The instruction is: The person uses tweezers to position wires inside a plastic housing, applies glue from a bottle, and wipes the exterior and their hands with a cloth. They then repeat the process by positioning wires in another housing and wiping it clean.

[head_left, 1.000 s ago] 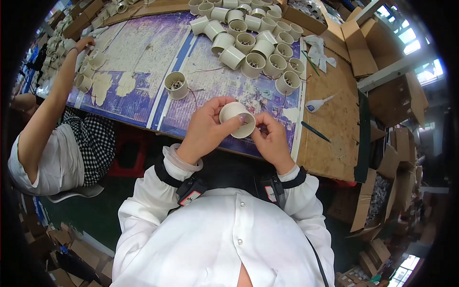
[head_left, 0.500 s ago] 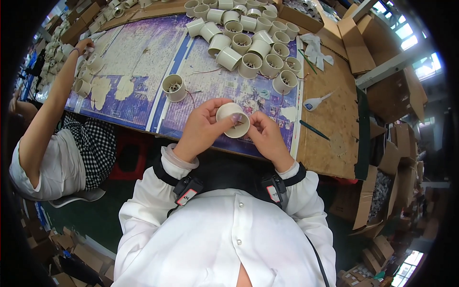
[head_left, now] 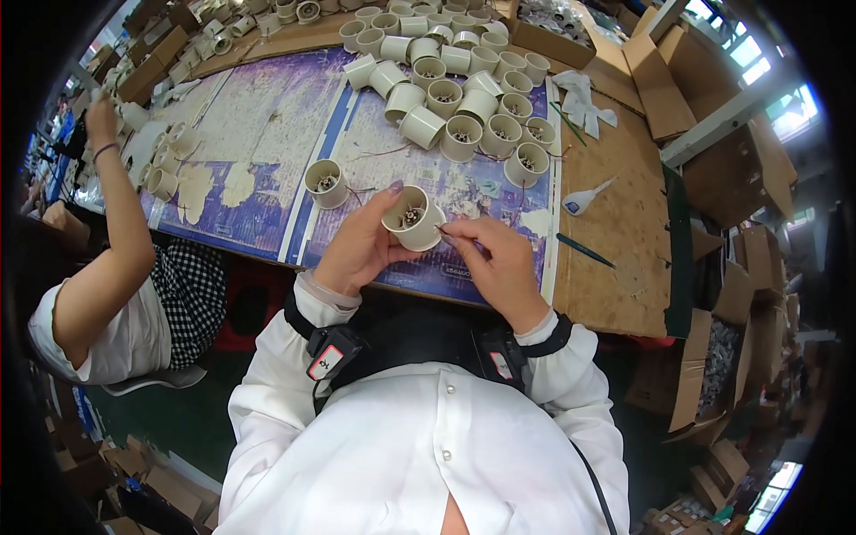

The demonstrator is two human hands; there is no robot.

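Note:
A cream-white round plastic housing (head_left: 419, 235), cup-shaped and with small parts visible inside, is tilted with its open end up and left. My left hand (head_left: 352, 245) grips it, thumb at the rim and fingers underneath. My right hand (head_left: 501, 266) is closed in a pinch at its right end, on what looks like a thin dark wire (head_left: 440, 229); the fingertips partly hide it. A similar housing (head_left: 332, 193) stands upright just beyond my left hand, its wires trailing to the right. Many more housings (head_left: 421, 127) are heaped at the far side of the table.
To the right lie a white squeeze bottle (head_left: 578, 203), a dark green pen-like tool (head_left: 585, 251) and a crumpled white cloth (head_left: 584, 107). Cardboard boxes (head_left: 704, 374) stand beyond the table's right edge. At left, a co-worker's arm (head_left: 125, 214) is raised near more housings (head_left: 162, 184).
My left hand has turned the housing so its open end faces up-left instead of toward me. My right hand has shifted to the housing's other end. The co-worker's arm has lifted away leftward.

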